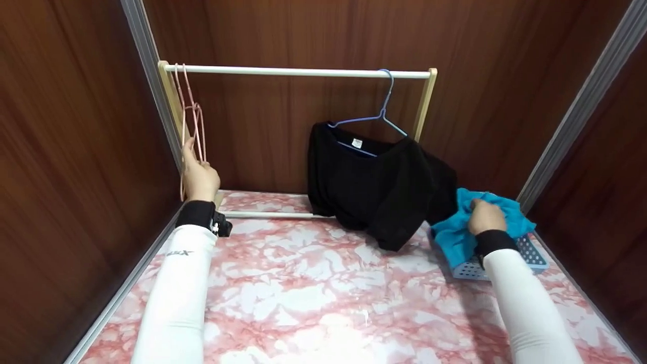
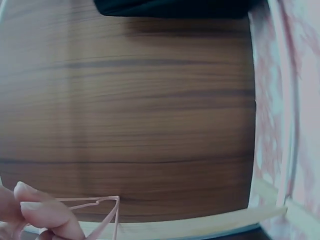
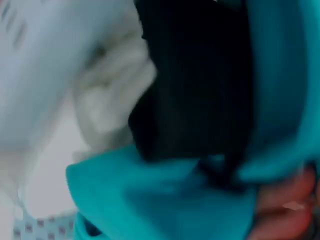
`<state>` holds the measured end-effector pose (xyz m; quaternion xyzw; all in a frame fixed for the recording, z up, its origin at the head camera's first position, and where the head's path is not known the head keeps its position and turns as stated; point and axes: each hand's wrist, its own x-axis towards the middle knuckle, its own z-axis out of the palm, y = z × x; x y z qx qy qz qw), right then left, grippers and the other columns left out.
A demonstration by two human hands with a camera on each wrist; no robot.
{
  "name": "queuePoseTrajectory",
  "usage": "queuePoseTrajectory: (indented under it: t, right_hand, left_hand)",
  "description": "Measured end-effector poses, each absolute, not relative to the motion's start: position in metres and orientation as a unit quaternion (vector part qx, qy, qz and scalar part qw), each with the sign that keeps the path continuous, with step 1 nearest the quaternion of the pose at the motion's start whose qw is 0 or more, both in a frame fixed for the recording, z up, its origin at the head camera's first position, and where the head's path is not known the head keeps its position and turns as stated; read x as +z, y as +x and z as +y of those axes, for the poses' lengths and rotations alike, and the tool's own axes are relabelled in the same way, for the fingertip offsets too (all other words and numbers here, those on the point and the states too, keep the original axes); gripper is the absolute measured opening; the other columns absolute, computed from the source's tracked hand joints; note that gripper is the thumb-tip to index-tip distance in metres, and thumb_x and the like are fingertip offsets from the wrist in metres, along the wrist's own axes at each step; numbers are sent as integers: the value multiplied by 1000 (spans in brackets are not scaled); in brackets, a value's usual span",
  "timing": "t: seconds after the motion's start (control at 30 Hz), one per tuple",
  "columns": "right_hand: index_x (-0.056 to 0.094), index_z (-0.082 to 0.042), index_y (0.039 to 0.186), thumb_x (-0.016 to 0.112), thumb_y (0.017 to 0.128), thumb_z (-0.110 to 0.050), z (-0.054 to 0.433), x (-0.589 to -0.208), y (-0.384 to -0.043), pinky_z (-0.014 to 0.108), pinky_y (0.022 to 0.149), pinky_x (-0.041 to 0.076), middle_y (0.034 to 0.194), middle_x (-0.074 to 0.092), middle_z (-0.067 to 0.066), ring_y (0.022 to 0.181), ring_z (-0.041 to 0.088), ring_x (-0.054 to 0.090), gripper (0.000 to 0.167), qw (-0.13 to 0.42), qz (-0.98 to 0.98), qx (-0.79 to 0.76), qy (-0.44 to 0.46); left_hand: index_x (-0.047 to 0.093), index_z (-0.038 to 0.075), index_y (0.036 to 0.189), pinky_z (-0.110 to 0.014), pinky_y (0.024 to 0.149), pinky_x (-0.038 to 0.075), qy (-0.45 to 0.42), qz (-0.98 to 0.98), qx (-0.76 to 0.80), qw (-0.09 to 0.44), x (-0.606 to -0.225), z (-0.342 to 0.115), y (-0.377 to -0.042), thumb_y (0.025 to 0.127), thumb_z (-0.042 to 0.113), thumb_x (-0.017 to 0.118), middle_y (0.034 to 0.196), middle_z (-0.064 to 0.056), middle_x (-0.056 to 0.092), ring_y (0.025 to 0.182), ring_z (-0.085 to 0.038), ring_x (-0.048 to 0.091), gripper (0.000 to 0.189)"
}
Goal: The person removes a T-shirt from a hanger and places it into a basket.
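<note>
Two pink hangers (image 1: 196, 124) hang close together at the left end of the rack's rod. My left hand (image 1: 199, 174) grips the lower part of one; in the left wrist view, the curled fingers (image 2: 50, 212) are around its thin pink frame (image 2: 107, 220). On the far right, my right hand (image 1: 487, 217) holds a bunched turquoise cloth garment (image 1: 457, 237) over a light blue basket (image 1: 537, 258). The right wrist view is blurred, with the turquoise fabric (image 3: 165, 200) draped by the fingers (image 3: 287, 210). Its full shape is hidden in folds.
A white clothes rod (image 1: 283, 71) with wooden ends spans the back. From it a black top (image 1: 369, 187) hangs on a blue hanger (image 1: 383, 114), partly slipped off and near the basket. Whitish fabric (image 3: 107, 90) shows in the right wrist view. Brown panels (image 1: 76, 151) enclose the marbled table (image 1: 303, 293).
</note>
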<state>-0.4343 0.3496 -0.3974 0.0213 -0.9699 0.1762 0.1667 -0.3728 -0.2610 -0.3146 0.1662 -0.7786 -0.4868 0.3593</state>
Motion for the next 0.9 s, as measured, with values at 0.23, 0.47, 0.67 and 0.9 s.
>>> queuePoseTrajectory:
  t: [0.23, 0.47, 0.67, 0.9]
  right_hand:
    - [50, 3, 136, 34, 107, 3, 364, -394, -442, 79, 81, 47, 131, 45, 44, 104, 69, 52, 34, 239, -960, 146, -10]
    - [34, 15, 147, 43, 102, -4, 370, -408, -437, 75, 106, 39, 136, 40, 50, 127, 67, 41, 49, 34, -989, 140, 22]
    - [27, 19, 149, 44, 101, -11, 376, -404, -431, 70, 112, 37, 145, 35, 48, 135, 63, 38, 59, -57, -985, 157, 51]
    - [38, 21, 141, 44, 100, -7, 377, -408, -428, 68, 110, 40, 140, 44, 47, 130, 61, 45, 50, -49, -987, 142, 64]
  left_hand:
    - [57, 3, 122, -52, 109, 42, 156, -796, -429, 398, -322, -255, -370, 103, -2, 42, 127, -28, 50, 127, -46, 51, 24]
    - [61, -3, 115, -52, 110, 41, 156, -799, -420, 401, -331, -255, -370, 105, 3, 46, 128, -26, 49, 129, -47, 52, 19]
    - [59, 0, 118, -56, 100, 46, 157, -801, -399, 417, -339, -252, -369, 103, 7, 47, 133, -24, 47, 122, -48, 56, 21]
    - [55, 0, 116, -61, 95, 47, 104, -790, -408, 445, -357, -241, -368, 96, 4, 52, 143, -24, 37, 126, -50, 50, 21]
